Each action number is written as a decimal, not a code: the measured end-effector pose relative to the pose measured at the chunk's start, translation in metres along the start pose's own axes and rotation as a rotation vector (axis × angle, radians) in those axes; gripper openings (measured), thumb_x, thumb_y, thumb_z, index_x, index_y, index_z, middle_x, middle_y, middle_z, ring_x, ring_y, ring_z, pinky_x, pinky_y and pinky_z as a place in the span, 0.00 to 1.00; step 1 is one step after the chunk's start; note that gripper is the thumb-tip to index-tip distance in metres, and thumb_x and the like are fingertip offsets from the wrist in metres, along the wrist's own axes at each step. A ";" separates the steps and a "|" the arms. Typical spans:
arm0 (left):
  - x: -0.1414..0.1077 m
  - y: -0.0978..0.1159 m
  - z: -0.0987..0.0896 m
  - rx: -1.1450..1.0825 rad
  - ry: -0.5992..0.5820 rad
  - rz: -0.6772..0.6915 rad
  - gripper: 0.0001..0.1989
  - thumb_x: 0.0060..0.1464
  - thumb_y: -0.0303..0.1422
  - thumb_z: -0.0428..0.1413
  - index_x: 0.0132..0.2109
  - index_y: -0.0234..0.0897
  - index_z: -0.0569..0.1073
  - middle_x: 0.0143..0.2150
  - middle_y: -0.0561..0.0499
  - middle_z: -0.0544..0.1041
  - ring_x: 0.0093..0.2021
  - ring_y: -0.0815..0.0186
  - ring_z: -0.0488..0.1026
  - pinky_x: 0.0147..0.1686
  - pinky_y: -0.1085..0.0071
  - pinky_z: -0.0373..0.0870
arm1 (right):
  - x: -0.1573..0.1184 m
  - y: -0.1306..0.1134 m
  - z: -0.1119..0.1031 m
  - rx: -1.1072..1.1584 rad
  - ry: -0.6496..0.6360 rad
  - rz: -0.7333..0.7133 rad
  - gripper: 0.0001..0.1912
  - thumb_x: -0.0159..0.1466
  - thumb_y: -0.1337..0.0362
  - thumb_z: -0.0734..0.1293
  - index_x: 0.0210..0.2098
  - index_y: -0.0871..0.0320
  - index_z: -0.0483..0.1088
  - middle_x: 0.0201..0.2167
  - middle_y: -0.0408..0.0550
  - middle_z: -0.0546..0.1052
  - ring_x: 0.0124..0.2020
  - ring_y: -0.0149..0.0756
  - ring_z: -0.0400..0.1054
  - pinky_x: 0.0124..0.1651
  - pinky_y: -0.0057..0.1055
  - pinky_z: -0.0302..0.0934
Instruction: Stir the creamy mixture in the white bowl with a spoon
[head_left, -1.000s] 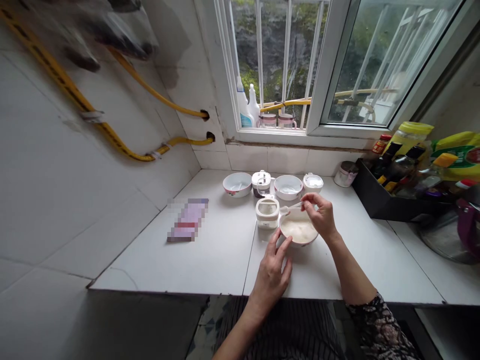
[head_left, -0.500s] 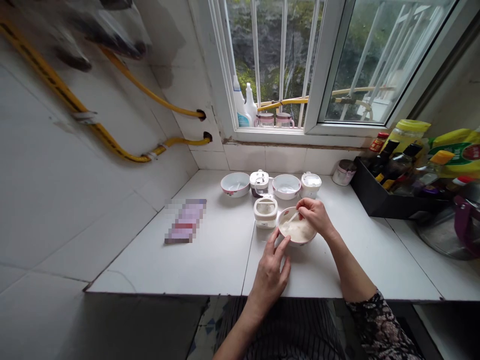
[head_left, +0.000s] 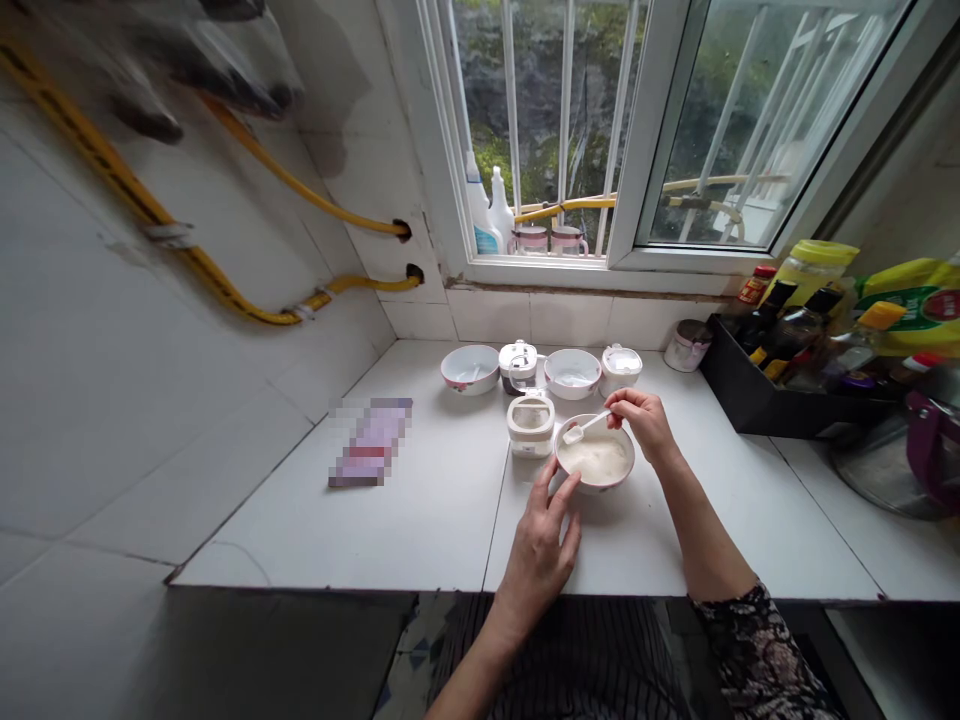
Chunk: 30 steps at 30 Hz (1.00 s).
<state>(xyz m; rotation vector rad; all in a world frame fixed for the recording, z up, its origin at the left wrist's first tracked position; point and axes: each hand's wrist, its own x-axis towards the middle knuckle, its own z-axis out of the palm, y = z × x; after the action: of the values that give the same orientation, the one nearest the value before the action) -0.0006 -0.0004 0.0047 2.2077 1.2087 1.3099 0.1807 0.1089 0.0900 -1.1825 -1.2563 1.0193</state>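
Note:
A small white spoon [head_left: 576, 435] is pinched by its handle in my right hand [head_left: 641, 420]. Its scoop is raised over the left part of a white bowl [head_left: 598, 488]. Pale, whitish contents [head_left: 598, 460] cover the bottom of that bowl. My left hand [head_left: 545, 535] steadies the bowl, with fingertips at its near left rim. Just left of the bowl, touching or almost touching it, stands a seasoning jar [head_left: 531, 440] with a beige-framed lid. Whatever lies under my right fingers on the handle is hidden.
Behind are two more bowls [head_left: 471, 385] [head_left: 574, 388] and two lidded jars [head_left: 519, 380] [head_left: 621, 385]. A black box [head_left: 784, 405] of bottles stands right, beside a dark-lidded jar [head_left: 688, 350] and a metal pot [head_left: 877, 470]. A blurred purple object [head_left: 373, 445] lies left on the white counter [head_left: 300, 550].
My right hand has moved slightly right and up, lifting the spoon's scoop out of the pale contents to above them. My left hand stays at the bowl.

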 end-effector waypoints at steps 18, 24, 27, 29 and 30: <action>0.000 0.001 0.001 0.001 0.004 0.003 0.29 0.60 0.19 0.48 0.66 0.42 0.58 0.70 0.40 0.52 0.69 0.55 0.56 0.63 0.56 0.64 | 0.000 0.003 0.016 0.028 0.073 -0.084 0.07 0.52 0.60 0.66 0.28 0.57 0.70 0.18 0.42 0.74 0.23 0.33 0.67 0.34 0.33 0.64; -0.001 -0.002 0.002 -0.003 0.005 -0.004 0.31 0.59 0.19 0.48 0.67 0.42 0.58 0.70 0.40 0.53 0.69 0.53 0.56 0.63 0.54 0.64 | -0.016 0.003 0.040 -0.304 0.046 -0.503 0.06 0.65 0.62 0.62 0.35 0.55 0.70 0.29 0.48 0.79 0.32 0.39 0.73 0.41 0.38 0.66; -0.002 -0.003 0.003 0.005 -0.001 0.001 0.31 0.58 0.19 0.47 0.67 0.42 0.57 0.70 0.39 0.53 0.69 0.53 0.57 0.62 0.54 0.65 | -0.018 0.005 0.041 -0.568 -0.105 -0.806 0.09 0.67 0.67 0.59 0.35 0.55 0.72 0.29 0.48 0.79 0.33 0.39 0.71 0.47 0.41 0.63; -0.002 -0.004 0.003 0.010 -0.008 -0.001 0.31 0.58 0.19 0.48 0.67 0.42 0.57 0.70 0.39 0.53 0.68 0.53 0.58 0.62 0.54 0.66 | -0.019 0.005 0.040 -0.636 -0.147 -0.892 0.11 0.67 0.69 0.59 0.34 0.55 0.72 0.28 0.48 0.79 0.31 0.39 0.70 0.48 0.41 0.62; -0.002 -0.004 0.003 0.009 -0.008 -0.003 0.31 0.58 0.19 0.48 0.67 0.42 0.58 0.70 0.39 0.53 0.68 0.53 0.58 0.62 0.54 0.66 | -0.019 0.004 0.039 -0.629 -0.125 -0.888 0.11 0.67 0.69 0.59 0.35 0.54 0.72 0.28 0.48 0.79 0.31 0.39 0.70 0.48 0.42 0.62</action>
<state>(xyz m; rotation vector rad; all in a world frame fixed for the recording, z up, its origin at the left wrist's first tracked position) -0.0004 0.0006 -0.0002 2.2145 1.2175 1.2960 0.1409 0.0937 0.0811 -0.8297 -2.0202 0.0242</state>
